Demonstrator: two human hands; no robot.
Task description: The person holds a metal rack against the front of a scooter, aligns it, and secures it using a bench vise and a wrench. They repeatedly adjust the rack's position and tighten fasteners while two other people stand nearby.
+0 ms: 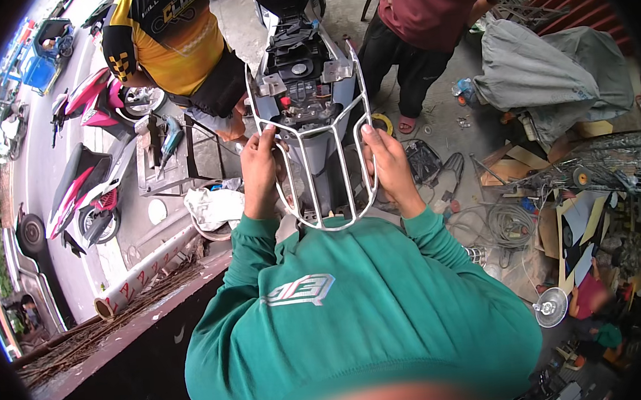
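Observation:
My left hand (pixel 259 168) is closed round the left tube of a silver tubular metal rear rack (pixel 343 170). My right hand (pixel 390 162) grips the same rack by its right tube, fingers curled under it. The rack lies lengthwise over the tail of a scooter (pixel 317 155), its rounded end close to my chest. Flat metal plates (pixel 337 71) sit near its far arms. Under the raised seat, the scooter's open inside shows black parts and wiring. Whether the rack rests on the scooter, I cannot tell.
One person in a yellow and black shirt (pixel 179 39) is at the left; another in a maroon shirt (pixel 433 6) stands at the right. A drill (pixel 171 143) lies on a small table. Coiled cable (pixel 512 224), a grey cover (pixel 534 62) and scraps crowd the right. Pink scooters (pixel 86 190) stand by the road.

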